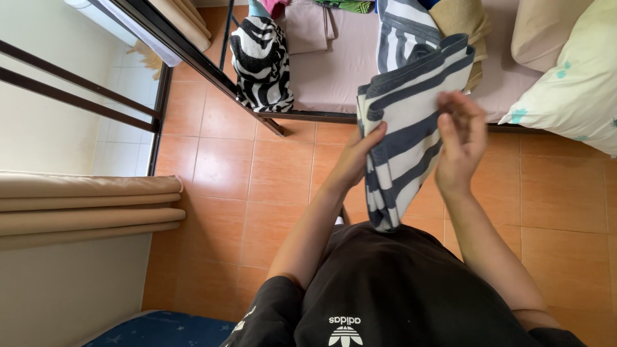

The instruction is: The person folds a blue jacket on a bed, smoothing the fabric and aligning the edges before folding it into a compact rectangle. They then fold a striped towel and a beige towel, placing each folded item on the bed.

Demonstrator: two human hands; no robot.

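Hanging between the two hands, a grey-and-white striped cloth garment (402, 138) droops from chest height down toward the person's black shirt (398, 289), above the orange tiled floor (238, 193). The left hand (360, 154) is clamped on the garment's left edge, its thumb lying over the front of the fabric while the other fingers are hidden behind it. The right hand (459, 141) is raised just beside the right edge with its fingers loosely curled and spread; whether it pinches the fabric or only brushes it cannot be told, since the fingertips blur against the stripes. The hands stand near one another with the garment between them. Its upper part merges visually with more striped fabric (402, 29) lying on the bed behind, so where one ends and the other begins is hard to make out.

A pale mauve mattress (334, 64) in a dark metal bed frame (193, 54) fills the top of the view, cut off by the upper edge. On it sit a folded mauve cloth (308, 26), a tan towel (463, 22) and a cream pillow with teal marks (572, 83), partly out of frame. A black-and-white zebra-patterned cloth (260, 61) drapes over the frame's corner. Beige curtain folds (83, 205) bunch at the left, and a blue starred mattress corner (160, 329) peeks in at the bottom.
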